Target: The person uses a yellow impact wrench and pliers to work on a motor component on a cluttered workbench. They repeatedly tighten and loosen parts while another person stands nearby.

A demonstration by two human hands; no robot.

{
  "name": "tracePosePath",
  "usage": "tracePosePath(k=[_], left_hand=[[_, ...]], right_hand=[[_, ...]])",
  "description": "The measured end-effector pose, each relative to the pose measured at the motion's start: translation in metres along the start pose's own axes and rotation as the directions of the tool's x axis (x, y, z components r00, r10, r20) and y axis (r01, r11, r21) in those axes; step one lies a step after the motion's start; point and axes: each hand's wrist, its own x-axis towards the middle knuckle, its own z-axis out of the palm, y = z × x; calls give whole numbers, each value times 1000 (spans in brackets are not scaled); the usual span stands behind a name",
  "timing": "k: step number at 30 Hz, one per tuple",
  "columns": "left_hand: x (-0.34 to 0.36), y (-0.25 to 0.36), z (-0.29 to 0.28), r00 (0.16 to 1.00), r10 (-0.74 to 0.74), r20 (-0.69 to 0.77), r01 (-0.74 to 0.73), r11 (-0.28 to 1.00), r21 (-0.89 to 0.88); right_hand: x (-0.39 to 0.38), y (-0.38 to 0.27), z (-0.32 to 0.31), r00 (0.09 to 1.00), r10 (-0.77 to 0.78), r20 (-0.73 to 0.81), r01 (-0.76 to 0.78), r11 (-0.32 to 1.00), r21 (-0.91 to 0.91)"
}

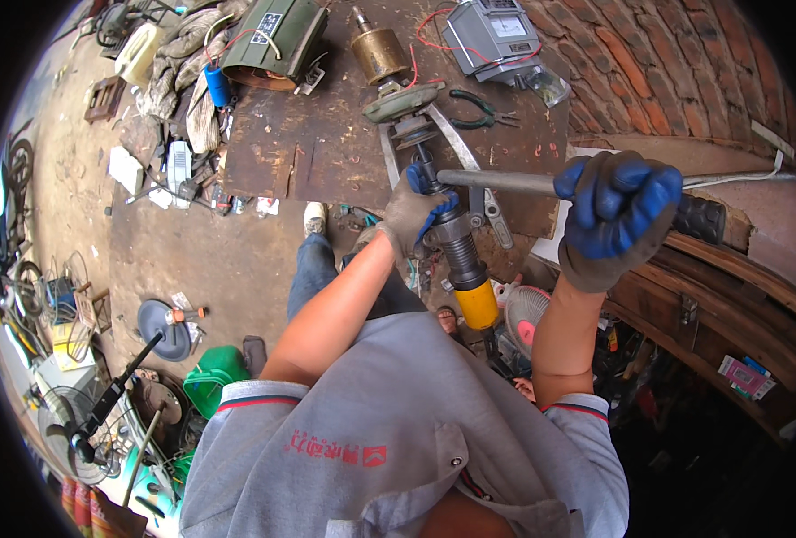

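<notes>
A hydraulic puller with a yellow lower end (477,307) points from near my body toward the wooden table. Its steel jaws (457,134) reach around a round end cover (402,103) on a motor rotor (381,57), which lies on the tabletop. My gloved left hand (416,208) is closed around the puller's neck. A metal bar (505,181) runs sideways from that neck to my gloved right hand (619,213), whose fingers are wrapped around it. Just past that hand shows a black ribbed grip (699,221); whether it belongs to the bar I cannot tell.
Green-handled pliers (472,108) lie right of the rotor. A grey meter (495,38) with red leads and a green motor housing (268,40) stand on the wooden table (272,148). A brick wall (658,72) borders the right. A fan (527,314) stands below the puller.
</notes>
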Motion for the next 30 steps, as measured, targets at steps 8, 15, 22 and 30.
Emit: tracePosePath(k=[8, 15, 22, 30], left_hand=[[-9, 5, 2, 998, 21, 66, -8, 983, -182], [-6, 15, 3, 996, -53, 71, 61, 991, -116], [1, 11, 7, 993, -57, 102, 66, 994, -92], [14, 0, -2, 985, -35, 169, 70, 977, -203]], right_hand=[[31, -36, -35, 935, 75, 347, -191, 930, 314], [29, -63, -96, 867, -144, -477, 26, 969, -245], [-122, 59, -308, 564, 385, -730, -393, 903, 173], [-201, 108, -256, 423, 876, -232, -433, 421, 797]])
